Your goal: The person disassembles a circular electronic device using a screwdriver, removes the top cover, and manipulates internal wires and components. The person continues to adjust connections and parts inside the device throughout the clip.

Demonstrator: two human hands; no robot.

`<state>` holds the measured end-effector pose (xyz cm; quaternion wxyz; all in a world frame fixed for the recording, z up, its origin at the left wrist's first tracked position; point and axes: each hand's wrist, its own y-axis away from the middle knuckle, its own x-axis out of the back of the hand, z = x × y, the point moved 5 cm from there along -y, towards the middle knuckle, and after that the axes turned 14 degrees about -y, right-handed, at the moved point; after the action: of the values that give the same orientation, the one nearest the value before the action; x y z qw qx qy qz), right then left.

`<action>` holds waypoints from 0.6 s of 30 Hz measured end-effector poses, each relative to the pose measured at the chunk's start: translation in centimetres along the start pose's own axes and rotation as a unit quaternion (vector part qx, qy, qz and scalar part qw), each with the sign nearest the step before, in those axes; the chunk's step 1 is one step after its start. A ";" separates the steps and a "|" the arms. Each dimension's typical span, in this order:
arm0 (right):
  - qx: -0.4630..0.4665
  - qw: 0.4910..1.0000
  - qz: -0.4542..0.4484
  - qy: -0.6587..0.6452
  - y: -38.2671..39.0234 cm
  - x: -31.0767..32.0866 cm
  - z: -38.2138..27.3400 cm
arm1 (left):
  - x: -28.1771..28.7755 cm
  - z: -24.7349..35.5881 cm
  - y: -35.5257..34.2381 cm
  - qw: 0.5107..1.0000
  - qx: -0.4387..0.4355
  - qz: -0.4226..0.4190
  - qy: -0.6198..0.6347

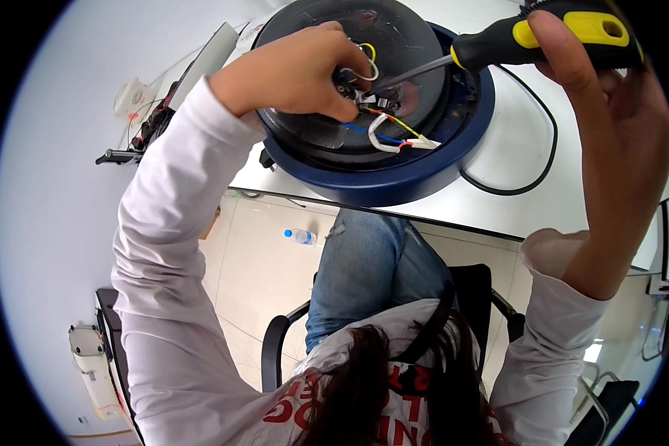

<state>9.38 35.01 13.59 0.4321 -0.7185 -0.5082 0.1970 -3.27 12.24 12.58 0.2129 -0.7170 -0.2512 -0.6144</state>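
Observation:
In my right hand (598, 85) is a screwdriver (494, 44) with a black and yellow handle, its metal shaft slanting down to the left. Its tip reaches a small black and metal component (362, 97) near the middle of a dark round plate (290, 33). My left hand (297, 70) pinches that component from the left, and its fingers partly cover it. Yellow, blue and red wires (401, 132), some in white sleeving, run from there over the plate. The plate lies within a dark blue round housing (394, 186).
The housing stands on a white table (524, 134), close to the front edge. A black cable (546, 167) loops on the right. Against the left wall is equipment with cables (156, 123). Below the table, a water bottle (299, 236) lies on the tiled floor.

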 end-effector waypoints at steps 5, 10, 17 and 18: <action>-0.007 1.000 -0.014 0.000 -0.8 0.4 0.5 | 0.1 0.5 0.6 1.000 0.023 0.013 0.015; -0.033 0.999 -0.019 -0.023 -0.9 0.1 0.7 | -1.4 1.0 3.4 0.990 0.065 0.107 0.066; 0.022 0.996 -0.029 -0.080 0.2 -1.5 -0.5 | -5.5 4.8 7.2 0.863 0.202 0.262 0.382; 0.026 0.997 -0.033 -0.070 0.4 -1.5 -0.9 | -6.5 5.3 7.7 0.827 0.199 0.302 0.431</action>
<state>9.69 33.24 13.54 0.4200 -0.6745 -0.5553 0.2456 4.85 8.79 5.41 0.6121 -0.3616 -0.0220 -0.7029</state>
